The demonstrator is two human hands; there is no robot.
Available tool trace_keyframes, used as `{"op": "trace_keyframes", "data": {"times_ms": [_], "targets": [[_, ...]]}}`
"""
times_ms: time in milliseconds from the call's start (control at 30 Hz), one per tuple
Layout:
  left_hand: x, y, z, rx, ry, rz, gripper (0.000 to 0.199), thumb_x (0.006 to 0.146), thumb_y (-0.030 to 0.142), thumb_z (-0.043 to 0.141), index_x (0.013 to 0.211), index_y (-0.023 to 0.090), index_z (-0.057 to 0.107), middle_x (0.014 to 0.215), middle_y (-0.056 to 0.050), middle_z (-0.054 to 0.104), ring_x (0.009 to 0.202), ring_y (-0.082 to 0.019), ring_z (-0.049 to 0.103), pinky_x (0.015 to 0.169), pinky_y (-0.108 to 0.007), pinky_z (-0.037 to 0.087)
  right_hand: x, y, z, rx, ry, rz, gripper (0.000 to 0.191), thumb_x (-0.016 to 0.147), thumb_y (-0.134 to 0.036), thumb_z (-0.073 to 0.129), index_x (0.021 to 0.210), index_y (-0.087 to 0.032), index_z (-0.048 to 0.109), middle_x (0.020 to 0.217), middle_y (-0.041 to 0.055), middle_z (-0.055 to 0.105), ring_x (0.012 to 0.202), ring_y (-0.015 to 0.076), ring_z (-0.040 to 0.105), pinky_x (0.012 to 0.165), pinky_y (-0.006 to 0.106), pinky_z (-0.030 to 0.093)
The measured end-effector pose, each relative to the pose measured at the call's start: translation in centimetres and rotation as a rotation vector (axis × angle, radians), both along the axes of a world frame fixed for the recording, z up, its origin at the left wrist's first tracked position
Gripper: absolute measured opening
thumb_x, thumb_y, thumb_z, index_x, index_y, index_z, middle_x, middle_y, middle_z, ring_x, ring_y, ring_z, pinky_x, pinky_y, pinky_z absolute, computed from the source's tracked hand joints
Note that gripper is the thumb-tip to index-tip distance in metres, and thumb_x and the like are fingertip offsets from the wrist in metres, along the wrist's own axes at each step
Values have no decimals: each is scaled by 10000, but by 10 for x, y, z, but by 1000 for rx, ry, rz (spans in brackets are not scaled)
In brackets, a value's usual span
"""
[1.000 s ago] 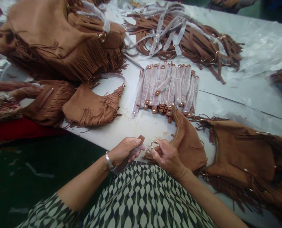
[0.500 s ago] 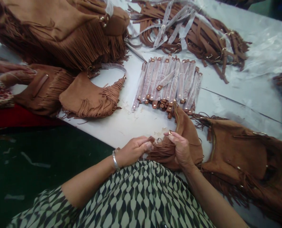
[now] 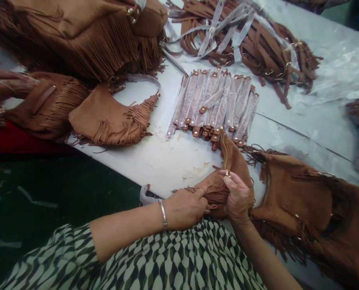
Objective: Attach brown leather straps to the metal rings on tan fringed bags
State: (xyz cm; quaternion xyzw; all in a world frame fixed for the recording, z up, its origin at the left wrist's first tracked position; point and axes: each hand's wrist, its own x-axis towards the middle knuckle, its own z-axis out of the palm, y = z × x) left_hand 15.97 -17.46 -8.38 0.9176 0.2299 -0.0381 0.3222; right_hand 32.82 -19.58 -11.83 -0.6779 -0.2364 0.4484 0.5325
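A brown suede fringed handbag lies at the table's front edge, its zip curving up to a point. My right hand pinches a small gold-coloured metal fitting beside the zip, its palm against the bag. My left hand lies over the bag's fringe, index finger pointing across it and the other fingers curled into the strands. Part of the left fingers' grip is hidden. Behind my left wrist, a plastic-wrapped strap end sticks out past the table edge.
Plastic-wrapped short straps lie in a row ahead, with a heap of long straps beyond. Another fringed bag is close on the right. At left are a finished-looking bag, a bag pile and another person's hand.
My left hand has moved right and down onto the fringe, turning palm down. My right hand has shifted slightly right, still pinching the metal fitting. The wrapped strap now shows behind my left wrist.
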Motion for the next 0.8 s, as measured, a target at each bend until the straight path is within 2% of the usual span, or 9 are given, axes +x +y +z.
{"op": "trace_keyframes", "data": {"times_ms": [100, 200, 267, 333, 433, 533, 667, 733, 800], "targets": [[2, 0, 1, 46, -22, -51, 250, 888, 259, 319, 852, 124, 526, 1237, -204, 487, 627, -190, 627, 480, -332, 513, -1, 2, 0, -34, -119, -49, 248, 650, -344, 635, 809, -160, 687, 668, -24, 595, 593, 92, 489, 555, 197, 388], [3, 1, -1, 56, -43, -53, 198, 866, 218, 351, 863, 124, 525, 1115, -181, 553, 644, -196, 617, 484, -327, 507, -2, 4, -5, -51, -92, -50, 245, 653, -344, 627, 806, -161, 684, 675, -24, 607, 607, 99, 504, 570, 205, 391], [4, 0, -3, 27, -47, -18, 203, 870, 224, 352, 869, 121, 527, 1054, -163, 569, 653, -190, 606, 502, -315, 501, -2, 4, -7, -58, -61, -41, 251, 659, -345, 625, 822, -163, 679, 692, -20, 618, 621, 109, 521, 580, 215, 396], [4, 0, -5, -72, -70, 78, 244, 889, 264, 335, 861, 122, 532, 996, -130, 581, 677, -179, 594, 555, -303, 499, -2, 6, -6, -72, -54, -23, 265, 670, -359, 615, 839, -163, 671, 706, -13, 625, 633, 125, 537, 590, 231, 408], [2, 3, -7, -341, -201, 235, 302, 911, 307, 304, 817, 135, 534, 856, -64, 590, 749, -161, 564, 713, -287, 474, -1, 8, -3, -69, -102, 59, 268, 687, -369, 600, 845, -162, 659, 732, 0, 629, 658, 141, 545, 610, 247, 424], [-3, 10, -5, -710, -380, 307, 304, 914, 314, 312, 777, 145, 525, 741, -11, 551, 732, -129, 521, 744, -246, 430, -1, 9, -1, -28, -162, 213, 283, 700, -371, 606, 876, -153, 644, 724, 2, 608, 638, 136, 524, 592, 243, 422], [-14, 21, -1, -1135, -470, 456, 280, 880, 377, 403, 782, 138, 509, 651, 23, 489, 568, -81, 454, 554, -191, 375, -1, 6, -4, -11, -202, 305, 311, 728, -388, 594, 922, -147, 626, 669, -15, 566, 572, 116, 485, 540, 232, 401], [-20, 25, -1, -1329, -453, 561, 290, 861, 417, 427, 834, 138, 500, 586, 38, 482, 429, -56, 394, 425, -173, 296, -1, 5, -5, 0, -202, 313, 307, 731, -388, 594, 921, -149, 626, 674, -16, 570, 573, 115, 489, 541, 229, 404], [-26, 27, -3, -1472, -463, 657, 279, 845, 411, 455, 893, 138, 491, 565, 36, 507, 351, -43, 362, 361, -164, 231, -2, 5, -4, 12, -204, 323, 299, 730, -384, 599, 918, -153, 625, 693, -13, 583, 595, 121, 509, 555, 229, 417]]}}
